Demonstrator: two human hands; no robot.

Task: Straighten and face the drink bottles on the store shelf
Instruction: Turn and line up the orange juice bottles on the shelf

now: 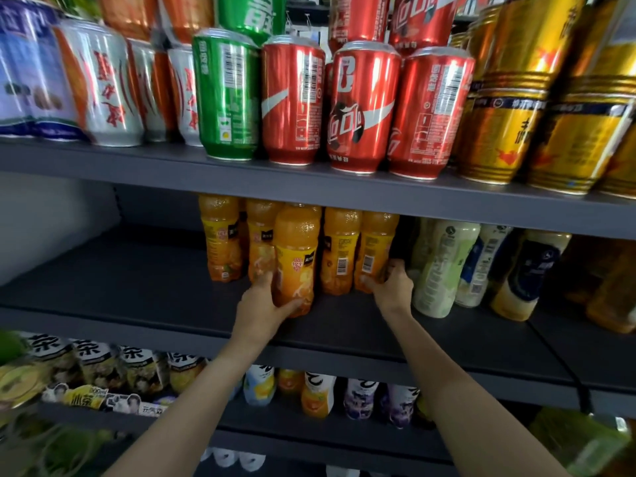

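Left hand [266, 306] grips front orange bottle [295, 266] low; right hand [392, 285] seemingly holds rightmost orange bottle [377, 251]. Full, heavy, slick plastic—grasp mid-body.

glossy metal cans [361, 108] on a matt grey shelf [137, 287]; clear plastic orange bottles [296, 259] with shiny labels.

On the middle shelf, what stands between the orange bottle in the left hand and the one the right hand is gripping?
One orange juice bottle, barcode facing out, stands between the left hand's bottle and the right hand's bottle, in the head view.
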